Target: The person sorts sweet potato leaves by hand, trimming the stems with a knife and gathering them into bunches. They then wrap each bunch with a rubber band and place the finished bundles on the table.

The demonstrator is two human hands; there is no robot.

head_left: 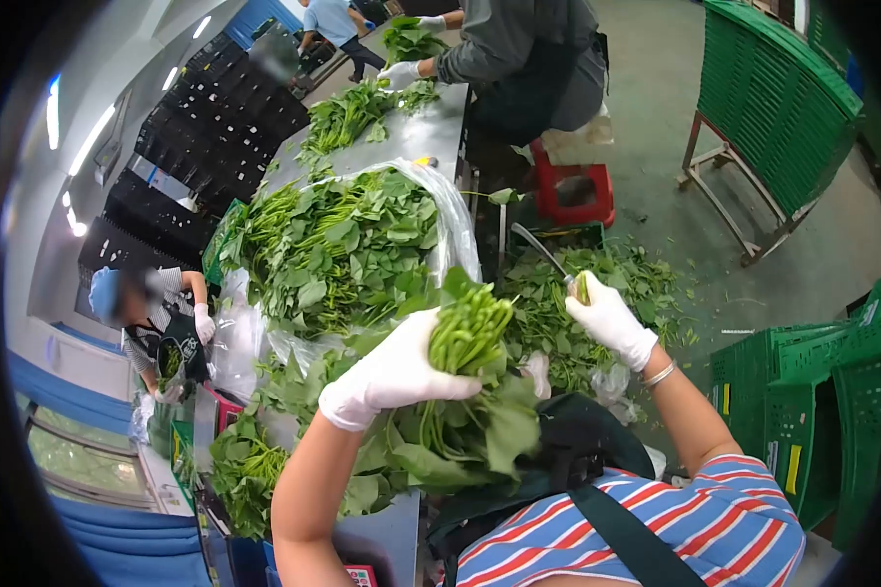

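My left hand (pixel 394 377), in a white glove, is wrapped round a thick bunch of leafy greens (pixel 468 333). The cut stem ends point up and away from me, while the leaves hang below the hand. To the right, my gloved right hand (pixel 607 315) is closed on the handle of a curved knife (pixel 540 250). Its narrow blade points up and to the left, apart from the bunch. Beyond my left hand, a large heap of greens (pixel 338 249) lies on clear plastic sheeting (pixel 452 220).
Cut leaves and stems (pixel 646 284) are piled below my right hand. Green crates (pixel 793 382) stand at the right, near a red stool (pixel 576 191). Across the metal table (pixel 440 127), a co-worker (pixel 519 68) handles greens; another person (pixel 157 323) works at the left.
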